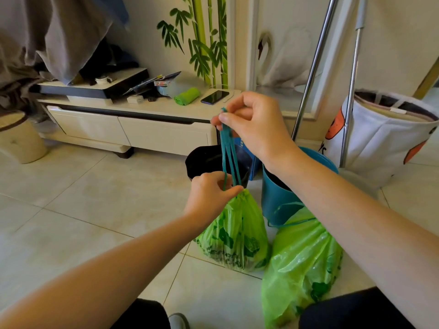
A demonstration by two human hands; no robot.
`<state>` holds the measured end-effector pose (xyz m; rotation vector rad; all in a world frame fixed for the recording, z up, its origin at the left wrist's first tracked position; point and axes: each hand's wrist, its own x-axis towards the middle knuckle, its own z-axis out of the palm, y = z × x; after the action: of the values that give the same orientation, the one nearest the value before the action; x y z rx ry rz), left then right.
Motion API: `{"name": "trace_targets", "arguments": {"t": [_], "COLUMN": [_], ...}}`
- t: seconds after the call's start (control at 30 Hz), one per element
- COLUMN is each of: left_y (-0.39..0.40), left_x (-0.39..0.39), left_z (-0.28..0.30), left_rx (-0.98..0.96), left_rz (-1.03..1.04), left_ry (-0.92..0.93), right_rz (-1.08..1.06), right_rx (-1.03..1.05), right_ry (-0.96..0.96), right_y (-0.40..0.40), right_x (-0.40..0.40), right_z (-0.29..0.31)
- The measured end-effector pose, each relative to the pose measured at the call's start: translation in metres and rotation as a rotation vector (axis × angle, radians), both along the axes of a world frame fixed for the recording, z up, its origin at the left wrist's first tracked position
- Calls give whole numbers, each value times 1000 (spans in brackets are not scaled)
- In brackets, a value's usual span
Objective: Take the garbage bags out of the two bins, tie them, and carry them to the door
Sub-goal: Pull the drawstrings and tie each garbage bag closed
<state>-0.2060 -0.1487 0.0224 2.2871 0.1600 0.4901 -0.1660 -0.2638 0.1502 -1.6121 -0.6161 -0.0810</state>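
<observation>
Two green garbage bags stand on the tiled floor in front of me. My left hand (210, 194) grips the gathered neck of the left bag (235, 236). Above it, my right hand (251, 124) pinches the top of that bag's teal drawstring (229, 160), which is pulled taut and upright. The right bag (301, 262) lies beside my knee, its drawstring loose on top. Behind the bags are a black bin (202, 162) and a blue bin (278, 198).
A low white TV cabinet (133, 129) with a phone, a green cloth and clutter stands behind. Two metal poles (311, 74) and a white fabric basket (384, 134) are at the right. A beige stool (19, 138) sits far left.
</observation>
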Motion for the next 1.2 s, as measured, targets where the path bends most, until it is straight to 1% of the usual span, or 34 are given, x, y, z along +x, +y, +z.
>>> {"name": "trace_targets", "arguments": {"t": [0.13, 0.23, 0.33, 0.43, 0.57, 0.67, 0.73, 0.83, 0.93, 1.07, 1.13, 1.2], "left_y": [6, 9, 3, 0, 6, 15, 24, 35, 44, 55, 62, 69], "left_x": [-1, -2, -3, -3, -2, 2, 5, 5, 6, 11, 13, 14], "left_z": [5, 6, 4, 6, 11, 15, 18, 22, 22, 14, 9, 6], "left_rx": [-29, -47, -56, -42, -45, -55, -92, -214, -318, -291, -298, -339], "left_rz": [34, 64, 27, 44, 54, -6, -50, -114, -166, -134, -96, -63], "left_ry": [-66, -73, -37, -3, 18, 122, 181, 217, 287, 416, 443, 457], "right_rz": [-77, -109, -84, -63, -71, -83, -96, -124, -158, -229, -272, -270], "right_rx": [72, 104, 85, 64, 75, 84, 83, 85, 26, -147, -211, -236], "right_ry": [10, 28, -11, -41, -13, 4, 10, 32, 10, -76, -104, -106], "right_y": [-6, -10, -8, -4, -6, -9, -11, -12, -15, -16, -17, -19], "right_x": [5, 8, 6, 4, 5, 6, 7, 11, 17, 24, 27, 30], "right_z": [6, 7, 7, 5, 5, 6, 6, 3, -2, -17, -22, -22]}}
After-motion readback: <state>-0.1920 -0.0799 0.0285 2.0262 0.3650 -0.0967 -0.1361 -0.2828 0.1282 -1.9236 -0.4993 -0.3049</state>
